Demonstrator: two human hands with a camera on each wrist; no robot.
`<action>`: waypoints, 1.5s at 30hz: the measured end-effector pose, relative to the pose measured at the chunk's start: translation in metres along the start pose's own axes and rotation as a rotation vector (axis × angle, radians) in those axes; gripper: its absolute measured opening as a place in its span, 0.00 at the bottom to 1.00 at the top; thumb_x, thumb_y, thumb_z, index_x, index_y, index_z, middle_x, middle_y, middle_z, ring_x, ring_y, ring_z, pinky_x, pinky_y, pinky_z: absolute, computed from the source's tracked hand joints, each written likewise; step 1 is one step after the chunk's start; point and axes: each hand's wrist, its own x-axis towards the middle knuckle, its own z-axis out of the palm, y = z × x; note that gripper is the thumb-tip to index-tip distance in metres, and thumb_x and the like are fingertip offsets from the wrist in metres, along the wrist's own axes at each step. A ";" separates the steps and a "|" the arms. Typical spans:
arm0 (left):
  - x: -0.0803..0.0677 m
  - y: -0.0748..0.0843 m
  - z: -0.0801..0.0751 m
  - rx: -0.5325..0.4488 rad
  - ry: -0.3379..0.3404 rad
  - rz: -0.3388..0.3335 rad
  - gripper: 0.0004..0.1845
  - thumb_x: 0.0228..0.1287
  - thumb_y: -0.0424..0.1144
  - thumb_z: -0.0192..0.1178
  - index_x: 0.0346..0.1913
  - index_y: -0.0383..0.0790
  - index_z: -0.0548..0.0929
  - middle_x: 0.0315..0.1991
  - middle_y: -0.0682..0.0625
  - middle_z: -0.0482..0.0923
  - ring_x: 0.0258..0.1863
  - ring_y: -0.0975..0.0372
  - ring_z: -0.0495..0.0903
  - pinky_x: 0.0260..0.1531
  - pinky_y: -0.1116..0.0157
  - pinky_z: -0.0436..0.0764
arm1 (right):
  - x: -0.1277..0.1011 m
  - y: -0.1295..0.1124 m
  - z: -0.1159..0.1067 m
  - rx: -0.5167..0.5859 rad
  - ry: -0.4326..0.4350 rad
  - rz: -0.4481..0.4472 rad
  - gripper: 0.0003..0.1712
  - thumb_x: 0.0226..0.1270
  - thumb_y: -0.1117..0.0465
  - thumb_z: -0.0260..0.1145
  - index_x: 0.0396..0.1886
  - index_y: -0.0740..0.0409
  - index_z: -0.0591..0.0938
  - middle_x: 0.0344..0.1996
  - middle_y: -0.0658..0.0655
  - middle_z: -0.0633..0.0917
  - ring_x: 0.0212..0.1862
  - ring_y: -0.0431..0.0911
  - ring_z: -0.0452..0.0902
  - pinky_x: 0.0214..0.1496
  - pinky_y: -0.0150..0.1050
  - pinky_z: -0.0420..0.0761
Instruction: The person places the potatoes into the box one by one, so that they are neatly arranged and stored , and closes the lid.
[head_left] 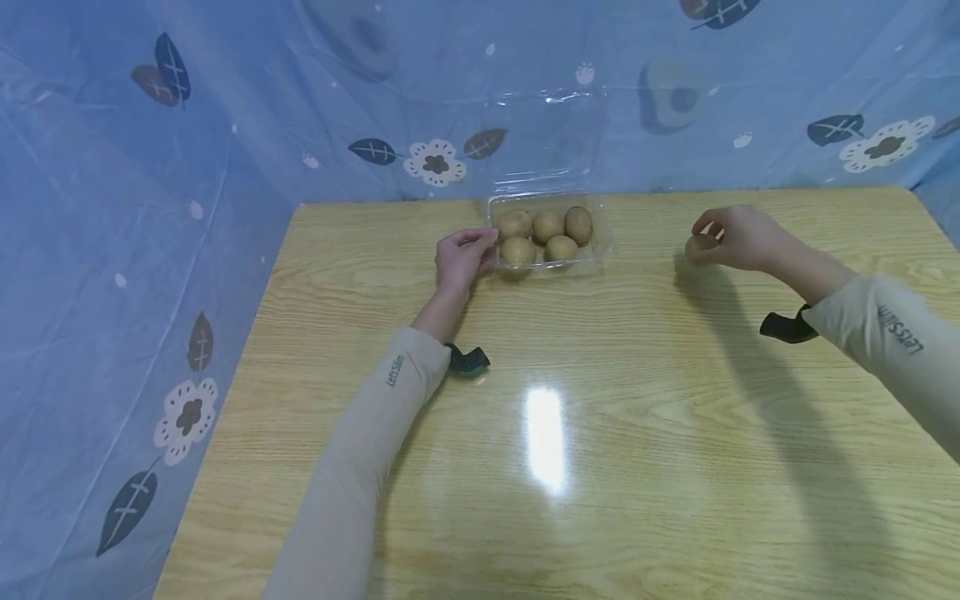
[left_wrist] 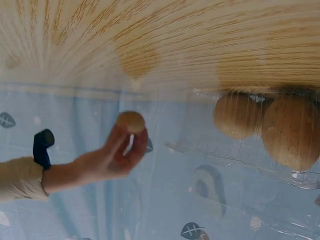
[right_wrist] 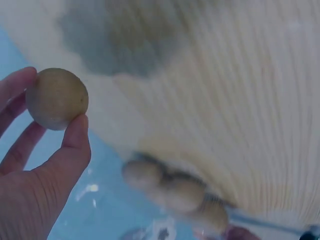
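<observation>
The worktop (head_left: 600,400), a pale wood-grain surface, is backed and flanked by a blue sheet (head_left: 150,208) printed with leaves and flowers. Toward the far edge, a clear plastic clamshell tray (head_left: 603,250) is set with its lid (head_left: 547,133) stood open behind it. 5 brown kiwifruit (head_left: 547,225) are seen inside: 3 in the far row, 2 in the near row, with the near right corner left unfilled.

The tray's left rim is touched by the left hand (head_left: 461,258), whose fingers are curled lightly against the plastic; whether the rim is truly pinched cannot be told.

A 6th kiwi (head_left: 701,247) is held above the worktop by the right hand (head_left: 738,237), well to the right of the tray. Its grip is closed only at the fingertips: in the right wrist view the fruit (right_wrist: 56,98) is pinched between the thumb and the fingers, the palm kept clear.

From this grip the tray lies directly to the left, at about the same depth on the worktop, and the open corner is the part of it nearest the right hand. The held kiwi's long axis appears roughly level, though this is judged, not certain.
</observation>
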 end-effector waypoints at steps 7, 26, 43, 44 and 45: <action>0.000 0.000 -0.001 0.009 -0.003 0.005 0.13 0.52 0.41 0.67 0.39 0.39 0.82 0.38 0.47 0.82 0.32 0.63 0.81 0.31 0.69 0.85 | 0.010 -0.039 -0.013 0.063 0.076 -0.032 0.21 0.59 0.55 0.60 0.47 0.66 0.76 0.41 0.70 0.81 0.41 0.59 0.78 0.38 0.48 0.78; 0.003 -0.001 0.000 -0.010 -0.007 0.015 0.13 0.52 0.40 0.67 0.39 0.36 0.82 0.38 0.45 0.83 0.35 0.58 0.83 0.31 0.68 0.85 | 0.067 -0.110 0.012 -0.004 0.090 -0.191 0.20 0.50 0.65 0.64 0.45 0.69 0.77 0.39 0.71 0.79 0.42 0.59 0.75 0.41 0.49 0.77; 0.002 -0.002 -0.001 0.001 -0.011 0.036 0.13 0.52 0.40 0.67 0.39 0.36 0.82 0.37 0.45 0.83 0.34 0.60 0.82 0.32 0.67 0.85 | 0.075 -0.115 0.021 -0.037 0.058 -0.245 0.15 0.49 0.71 0.53 0.37 0.69 0.79 0.33 0.66 0.81 0.34 0.57 0.75 0.40 0.48 0.79; 0.002 -0.002 -0.001 -0.001 -0.011 0.037 0.13 0.52 0.40 0.67 0.39 0.36 0.82 0.37 0.45 0.83 0.33 0.60 0.82 0.32 0.67 0.85 | 0.075 -0.115 0.022 -0.026 0.064 -0.256 0.13 0.49 0.72 0.53 0.35 0.69 0.80 0.31 0.65 0.81 0.32 0.55 0.74 0.37 0.47 0.78; 0.002 -0.002 -0.001 0.002 -0.012 0.040 0.13 0.52 0.40 0.67 0.39 0.36 0.82 0.37 0.46 0.83 0.34 0.60 0.82 0.32 0.67 0.85 | 0.076 -0.115 0.023 -0.015 0.068 -0.264 0.13 0.48 0.72 0.53 0.33 0.69 0.80 0.30 0.65 0.81 0.32 0.55 0.74 0.36 0.46 0.78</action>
